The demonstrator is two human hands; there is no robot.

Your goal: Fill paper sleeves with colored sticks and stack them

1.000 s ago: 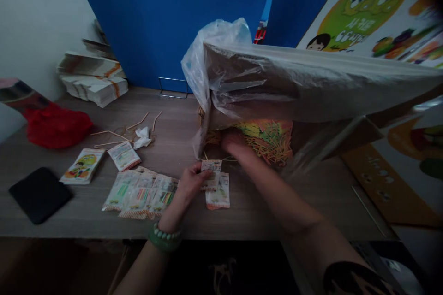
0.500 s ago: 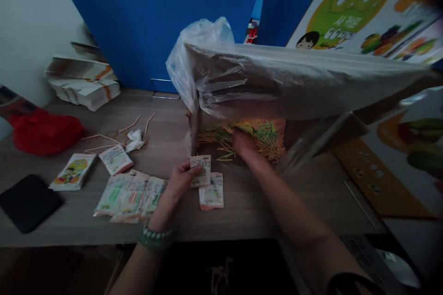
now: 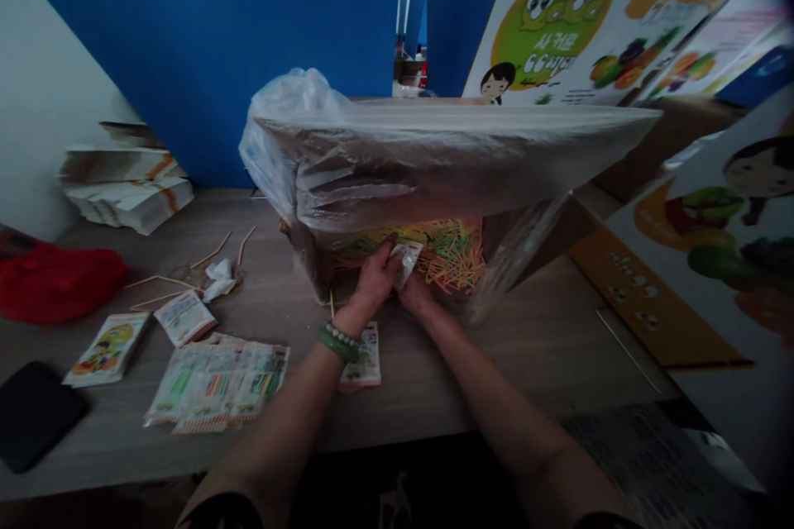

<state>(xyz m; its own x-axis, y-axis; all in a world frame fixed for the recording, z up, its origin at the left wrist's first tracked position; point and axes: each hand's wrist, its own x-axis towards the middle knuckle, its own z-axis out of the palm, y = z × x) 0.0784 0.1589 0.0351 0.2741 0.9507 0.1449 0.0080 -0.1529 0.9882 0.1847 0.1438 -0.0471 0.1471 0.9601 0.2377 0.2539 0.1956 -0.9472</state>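
My left hand (image 3: pixel 374 277) is closed on a small printed plastic packet (image 3: pixel 408 261) at the mouth of a carton (image 3: pixel 496 145) lined with clear plastic. My right hand (image 3: pixel 414 294) meets the lower edge of that packet; its fingers are hidden, so I cannot tell what they hold. Loose thin coloured sticks (image 3: pixel 457 254), yellow, green and orange, lie in the carton just beyond both hands. Beside my left wrist, partly covered by it, another printed packet (image 3: pixel 369 359) rests on the table. To the left, several clear packets with coloured sticks inside (image 3: pixel 217 384) lie overlapping.
A stack of folded white card (image 3: pixel 133 198), a red bag (image 3: pixel 59 281), a crumpled tissue (image 3: pixel 219 277) and loose pale sticks (image 3: pixel 214 250) are on the left. A picture packet (image 3: pixel 107 351) and a black flat object (image 3: pixel 40 413) lie nearer. Printed cartons (image 3: pixel 651 297) stand right.
My left hand has carried the packet up and right to the carton's mouth. My right hand has drawn back from the sticks and met it. The view has swung right.
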